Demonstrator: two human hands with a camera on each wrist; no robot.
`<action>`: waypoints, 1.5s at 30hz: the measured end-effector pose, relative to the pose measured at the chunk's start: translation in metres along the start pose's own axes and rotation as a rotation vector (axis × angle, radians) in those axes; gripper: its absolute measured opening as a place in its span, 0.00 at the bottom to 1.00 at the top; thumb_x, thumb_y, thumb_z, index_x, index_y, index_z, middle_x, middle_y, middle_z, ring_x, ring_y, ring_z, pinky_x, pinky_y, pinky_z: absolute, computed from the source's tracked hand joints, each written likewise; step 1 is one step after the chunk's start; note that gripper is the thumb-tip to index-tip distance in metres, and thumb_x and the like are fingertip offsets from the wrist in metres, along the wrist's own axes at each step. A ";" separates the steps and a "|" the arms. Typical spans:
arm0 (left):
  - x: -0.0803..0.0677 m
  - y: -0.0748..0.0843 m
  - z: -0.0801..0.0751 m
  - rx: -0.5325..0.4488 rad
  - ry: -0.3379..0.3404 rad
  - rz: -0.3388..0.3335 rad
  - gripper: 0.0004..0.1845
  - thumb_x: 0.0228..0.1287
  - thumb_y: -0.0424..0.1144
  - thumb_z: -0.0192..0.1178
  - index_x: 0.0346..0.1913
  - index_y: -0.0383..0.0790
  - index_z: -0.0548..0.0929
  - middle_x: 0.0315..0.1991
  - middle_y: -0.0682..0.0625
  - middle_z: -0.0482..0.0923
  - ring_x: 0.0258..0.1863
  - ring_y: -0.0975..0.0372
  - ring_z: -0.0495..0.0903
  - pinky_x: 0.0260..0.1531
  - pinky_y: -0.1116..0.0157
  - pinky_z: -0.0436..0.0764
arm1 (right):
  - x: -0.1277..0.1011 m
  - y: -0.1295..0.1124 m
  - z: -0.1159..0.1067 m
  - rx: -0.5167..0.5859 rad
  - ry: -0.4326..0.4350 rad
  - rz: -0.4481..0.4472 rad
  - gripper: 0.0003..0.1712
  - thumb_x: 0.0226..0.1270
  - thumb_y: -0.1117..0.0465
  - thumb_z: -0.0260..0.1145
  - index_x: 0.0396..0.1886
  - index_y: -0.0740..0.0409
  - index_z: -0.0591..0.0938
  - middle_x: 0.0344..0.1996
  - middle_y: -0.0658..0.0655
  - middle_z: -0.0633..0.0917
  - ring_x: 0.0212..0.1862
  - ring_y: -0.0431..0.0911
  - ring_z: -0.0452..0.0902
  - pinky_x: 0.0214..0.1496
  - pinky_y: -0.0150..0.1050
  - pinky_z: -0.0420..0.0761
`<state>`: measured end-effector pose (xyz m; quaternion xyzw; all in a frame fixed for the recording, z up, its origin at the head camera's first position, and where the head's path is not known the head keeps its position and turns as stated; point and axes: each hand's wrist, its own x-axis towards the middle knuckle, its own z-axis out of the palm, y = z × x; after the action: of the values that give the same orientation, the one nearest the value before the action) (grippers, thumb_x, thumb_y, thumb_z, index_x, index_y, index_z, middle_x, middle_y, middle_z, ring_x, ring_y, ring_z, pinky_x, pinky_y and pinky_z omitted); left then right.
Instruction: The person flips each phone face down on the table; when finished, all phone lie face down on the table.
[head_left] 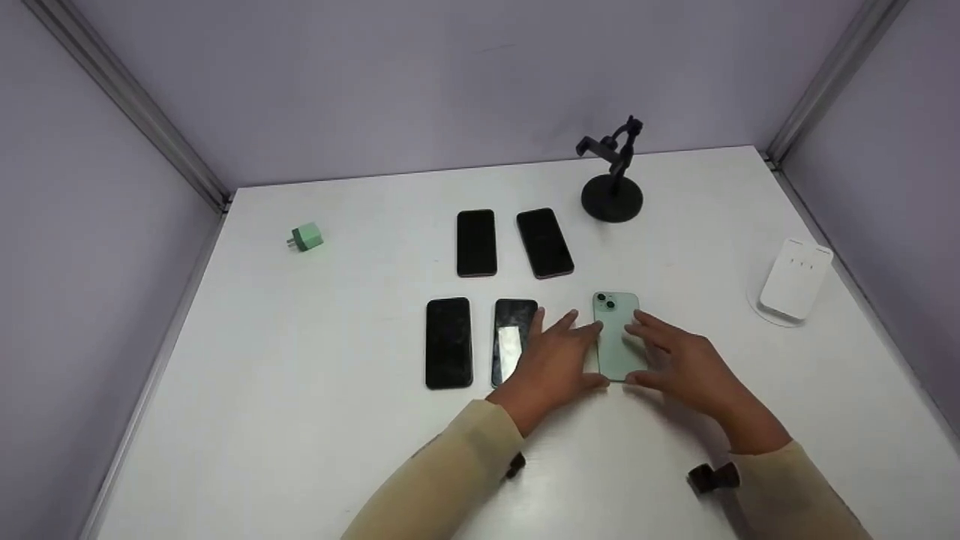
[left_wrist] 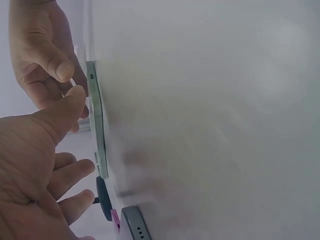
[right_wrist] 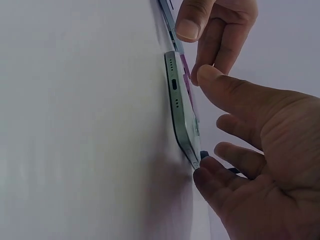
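Note:
A mint-green phone (head_left: 619, 345) lies back-up on the white table, its camera lenses at the far end. My left hand (head_left: 559, 364) spreads over its left edge, and my right hand (head_left: 686, 367) is at its right edge. Fingers on both hands are relaxed and lightly bent, the thumbs near the phone's close end. In the left wrist view the left thumb (left_wrist: 67, 107) is above the phone's edge. Part of a dark phone (head_left: 514, 311) is covered by my left hand. In the right wrist view the right fingertips (right_wrist: 202, 175) are right at the green phone's far corner.
Another dark phone (head_left: 448, 343) lies at left, with two more, a phone (head_left: 476, 244) and a tilted phone (head_left: 545, 244), behind. A black phone stand (head_left: 613, 199) is at the back. A white charger block (head_left: 795, 277) sits right; a green plug adapter (head_left: 307, 236) lies left.

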<state>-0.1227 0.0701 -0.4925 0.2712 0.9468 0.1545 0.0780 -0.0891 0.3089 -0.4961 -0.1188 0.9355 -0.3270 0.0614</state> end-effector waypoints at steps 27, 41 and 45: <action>-0.045 -0.056 -0.027 -0.075 -0.021 -0.055 0.63 0.68 0.64 0.74 0.91 0.42 0.48 0.91 0.44 0.46 0.91 0.50 0.44 0.87 0.46 0.54 | 0.026 -0.063 0.018 0.189 -0.112 0.053 0.57 0.76 0.42 0.74 0.92 0.49 0.52 0.82 0.69 0.68 0.78 0.68 0.73 0.78 0.66 0.73; -0.054 -0.066 -0.021 -0.059 -0.038 -0.064 0.68 0.63 0.65 0.77 0.91 0.43 0.43 0.92 0.44 0.40 0.91 0.47 0.39 0.88 0.46 0.53 | 0.038 -0.070 0.039 0.263 -0.138 0.013 0.60 0.75 0.45 0.76 0.92 0.51 0.50 0.86 0.66 0.63 0.78 0.67 0.73 0.79 0.61 0.73; -0.055 -0.067 -0.019 -0.090 -0.048 -0.081 0.69 0.62 0.63 0.79 0.91 0.43 0.42 0.91 0.41 0.38 0.91 0.45 0.39 0.87 0.48 0.56 | 0.045 -0.074 0.044 0.297 -0.154 0.021 0.61 0.75 0.45 0.76 0.92 0.52 0.48 0.88 0.64 0.59 0.81 0.66 0.69 0.80 0.61 0.73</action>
<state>-0.1137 -0.0184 -0.4933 0.2323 0.9470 0.1872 0.1190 -0.1103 0.2152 -0.4855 -0.1232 0.8706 -0.4510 0.1532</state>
